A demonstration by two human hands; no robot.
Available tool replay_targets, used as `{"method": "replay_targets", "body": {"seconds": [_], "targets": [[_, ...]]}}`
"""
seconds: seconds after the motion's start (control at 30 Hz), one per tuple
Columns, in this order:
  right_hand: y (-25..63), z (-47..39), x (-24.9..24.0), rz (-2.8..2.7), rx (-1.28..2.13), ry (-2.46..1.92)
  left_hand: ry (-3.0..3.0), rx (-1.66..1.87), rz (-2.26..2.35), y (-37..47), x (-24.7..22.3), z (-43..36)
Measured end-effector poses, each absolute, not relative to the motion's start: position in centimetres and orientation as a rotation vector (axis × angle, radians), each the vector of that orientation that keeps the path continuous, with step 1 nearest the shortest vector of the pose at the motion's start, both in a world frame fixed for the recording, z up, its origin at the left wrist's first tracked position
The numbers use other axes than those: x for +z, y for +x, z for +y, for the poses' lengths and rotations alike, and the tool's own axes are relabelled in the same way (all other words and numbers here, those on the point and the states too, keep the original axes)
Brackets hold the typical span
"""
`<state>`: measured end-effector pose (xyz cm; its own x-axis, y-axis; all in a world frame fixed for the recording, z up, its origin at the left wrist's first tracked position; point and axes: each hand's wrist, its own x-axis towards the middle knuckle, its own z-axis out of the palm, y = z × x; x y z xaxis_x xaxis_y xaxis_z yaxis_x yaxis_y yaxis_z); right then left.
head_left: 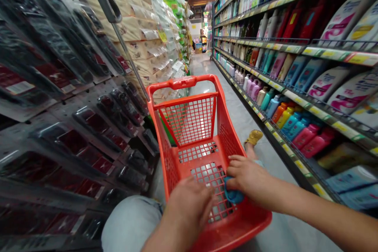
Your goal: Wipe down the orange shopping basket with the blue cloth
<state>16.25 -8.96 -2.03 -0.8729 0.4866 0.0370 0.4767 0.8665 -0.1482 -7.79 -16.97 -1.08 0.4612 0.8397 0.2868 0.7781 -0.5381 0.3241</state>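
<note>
A red plastic shopping basket point(226, 98) with grid-patterned walls and floor stands in front of me, its handle at the far end. My right hand point(249, 179) reaches in over its right side, fingers closed on a crumpled blue cloth point(234, 193) near the basket floor. My left hand point(190, 202) hangs over the near left part of the basket, back of the hand up. Its fingers point to the right and are blurred and partly hidden, so I cannot make out whether they hold anything.
Shelves of shampoo bottles point(295, 126) line the right side. At left hang packaged brushes or combs point(88, 126), with stacked wrapped packs point(147, 39) beyond. A thin metal rod point(126, 47) slants down toward the basket. Grey tiled floor point(203, 61) runs down the aisle.
</note>
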Motion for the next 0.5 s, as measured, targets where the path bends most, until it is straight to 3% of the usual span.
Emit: {"method": "replay_targets", "body": {"seconds": [0.07, 0.17, 0.3, 0.5], "targets": [[15.9, -8.8, -2.5, -3.103, 0.216, -0.692, 2.539, 0.945, 1.654, -11.0, 0.3, -13.5], [14.3, -6.0, -3.5, -3.251, 0.149, -0.786, 2.043, 1.309, 2.055, -15.3, 0.7, -8.0], [10.6, -0.1, -3.3, -3.415, -0.025, -1.05, 1.511, 1.388, 1.863, -17.5, -0.8, -3.8], [7.4, 9.3, 1.2, -3.117, -0.348, -1.342, 1.317, 1.532, 1.696, -17.2, -2.5, -2.9]]}}
